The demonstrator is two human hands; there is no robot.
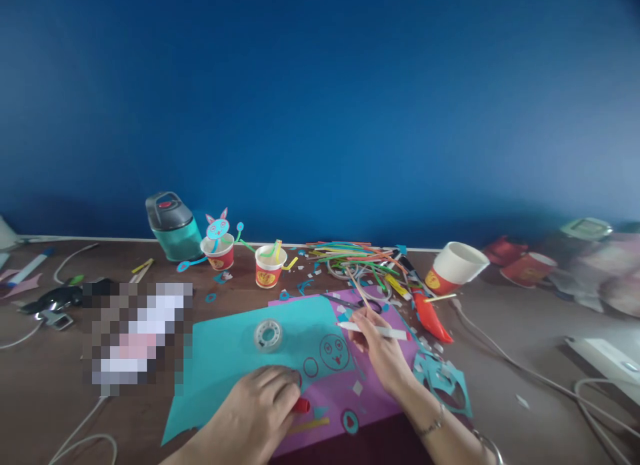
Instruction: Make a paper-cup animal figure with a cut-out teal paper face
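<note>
- From my end I judged the cyan sheet [215, 358] at risk first: it lay loose beneath the left hand [263, 408], and a dragging forearm could have shifted or creased it.
- The tape roll [268, 335] sat on that sheet, just beyond the left hand; a stray knuckle could have knocked it.
- The left hand was curled, its fingers drawn in on a red cap [301, 405] that jutted out at the fingertips. A loosened hold would probably have let it roll off past the yellow strip [310, 425].
- The right hand [376, 350] pinched a white marker [387, 331] between thumb and fingers. Its tip looked bare to me, so a dip of the wrist could have streaked the cyan sheet or the purple sheet [371, 409].
- As for looks, the cyan sheet was smooth, notched at its near edge, and overlapped the purple one.
- The red cap showed short and bright, partly hidden by the hand.
- The small drawn circle [311, 367] was plain; beside it, the drawn face [334, 353] had round eyes and a red tongue.
- The marker was slim, nearly level, pointing left, with red at its right end.
</note>
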